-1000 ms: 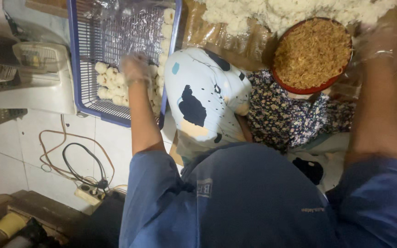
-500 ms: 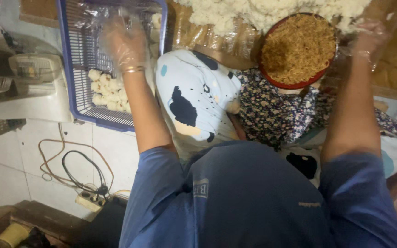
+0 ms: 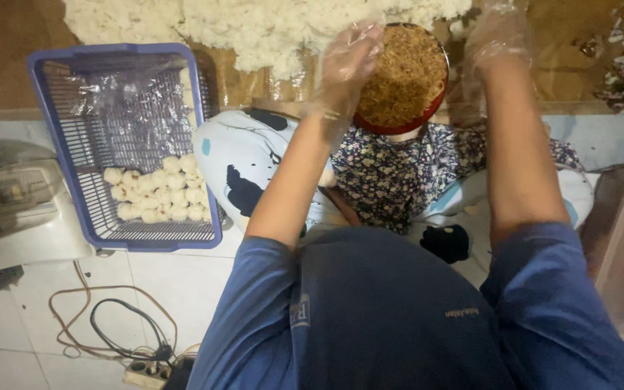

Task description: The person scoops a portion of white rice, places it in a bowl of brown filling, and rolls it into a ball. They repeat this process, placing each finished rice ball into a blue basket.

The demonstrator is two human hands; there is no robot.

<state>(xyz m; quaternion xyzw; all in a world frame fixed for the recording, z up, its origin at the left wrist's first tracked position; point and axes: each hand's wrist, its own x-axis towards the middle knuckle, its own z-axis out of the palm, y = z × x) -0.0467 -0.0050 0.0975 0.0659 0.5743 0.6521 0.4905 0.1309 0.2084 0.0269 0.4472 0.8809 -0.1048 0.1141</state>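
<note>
Left hand (image 3: 348,61) moved from basket (image 3: 59,188) to bowl (image 3: 406,79), fingers spread; right hand (image 3: 496,40) beside bowl, grip unclear.

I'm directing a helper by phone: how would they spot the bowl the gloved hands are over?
Start at the blue basket of pale balls, then look right. The red bowl sits under the left hand, the only round dish, filled with brown shreds.

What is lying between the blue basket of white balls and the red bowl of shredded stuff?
In the head view, between the blue basket and the red bowl lies a white cushion with black patches, crossed by the gloved left hand.
</note>
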